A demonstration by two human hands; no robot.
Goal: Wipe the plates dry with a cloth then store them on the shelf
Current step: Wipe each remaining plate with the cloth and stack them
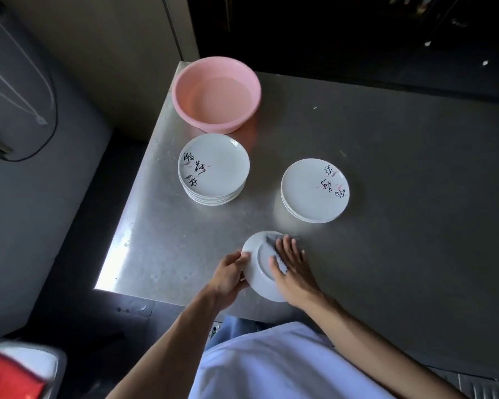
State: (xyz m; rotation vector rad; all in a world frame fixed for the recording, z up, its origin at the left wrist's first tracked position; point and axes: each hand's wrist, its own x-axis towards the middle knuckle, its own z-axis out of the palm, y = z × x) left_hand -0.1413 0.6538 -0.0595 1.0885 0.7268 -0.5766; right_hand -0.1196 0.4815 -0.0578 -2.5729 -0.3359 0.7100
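A white plate is held upside down near the table's front edge, its foot ring facing up. My left hand grips its left rim. My right hand lies flat on its underside, pressing a grey cloth that shows only past the fingertips. A taller stack of white plates with black calligraphy stands further back on the left. A lower stack of plates stands to the right of it.
A pink basin holding water sits at the back left corner of the steel table. The table's left edge drops to a dark floor. A red and white object lies at the lower left.
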